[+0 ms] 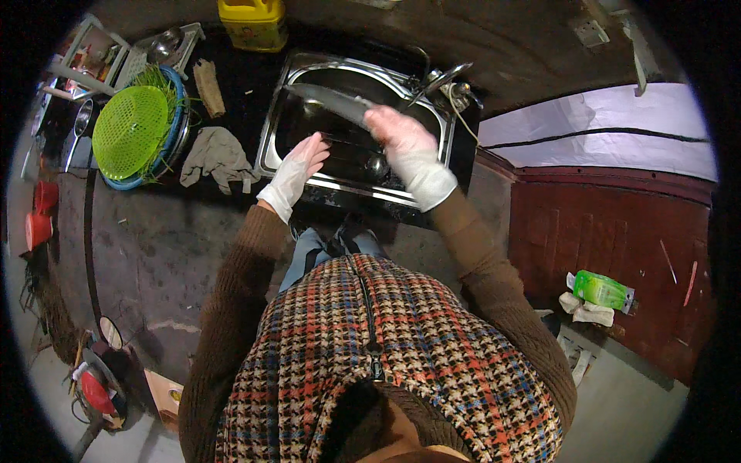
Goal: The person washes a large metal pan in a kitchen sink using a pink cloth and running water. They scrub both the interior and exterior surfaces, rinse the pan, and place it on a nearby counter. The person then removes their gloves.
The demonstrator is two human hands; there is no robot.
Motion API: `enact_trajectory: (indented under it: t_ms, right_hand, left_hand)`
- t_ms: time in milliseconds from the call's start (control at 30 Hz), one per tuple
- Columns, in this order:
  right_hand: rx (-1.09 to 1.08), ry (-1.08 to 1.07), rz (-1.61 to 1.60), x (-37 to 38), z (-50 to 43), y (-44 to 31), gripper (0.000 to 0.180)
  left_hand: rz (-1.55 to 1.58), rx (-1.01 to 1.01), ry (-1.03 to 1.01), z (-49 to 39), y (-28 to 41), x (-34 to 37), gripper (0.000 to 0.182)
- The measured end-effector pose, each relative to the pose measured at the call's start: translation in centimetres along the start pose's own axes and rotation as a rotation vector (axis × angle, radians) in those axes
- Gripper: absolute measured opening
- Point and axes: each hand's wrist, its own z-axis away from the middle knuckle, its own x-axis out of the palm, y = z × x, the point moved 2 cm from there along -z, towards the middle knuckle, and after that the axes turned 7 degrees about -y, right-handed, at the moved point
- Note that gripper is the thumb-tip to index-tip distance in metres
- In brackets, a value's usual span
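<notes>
Above a stainless steel sink (268, 151), my right hand (408, 144), in a white glove, is closed round the handle of a large kitchen knife (330, 103). The blade points up and to the left across the basin and is slightly blurred. My left hand (296, 172), also gloved in white, hovers over the sink's near left edge with its fingers extended and holds nothing. It is apart from the blade. A metal faucet (443, 78) stands at the sink's back right corner.
Left of the sink lie a crumpled grey cloth (215, 156) and a light brown strip (208, 88). Farther left, a green plastic colander (130, 133) rests on a blue-rimmed basin (180, 95) with green stalks. A yellow jug (253, 26) stands behind.
</notes>
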Motion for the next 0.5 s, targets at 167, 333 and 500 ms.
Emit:
enact_trajectory:
  t_ms: [167, 333, 500]
  right_hand:
    - [-0.540, 0.175, 0.042, -8.1, 0.9, -4.1, 0.037]
    - [-0.265, 0.362, -0.399, -13.7, 5.8, -6.3, 0.037]
    - [-0.062, 0.567, -0.893, -13.6, 8.1, -6.2, 0.043]
  left_hand:
    - [-0.104, -0.144, 0.161, 1.6, -3.2, -4.7, 0.054]
    - [-0.102, -0.209, 0.212, 4.3, -5.4, -7.8, 0.059]
    - [0.016, -0.232, 0.173, 7.3, -6.1, -10.3, 0.069]
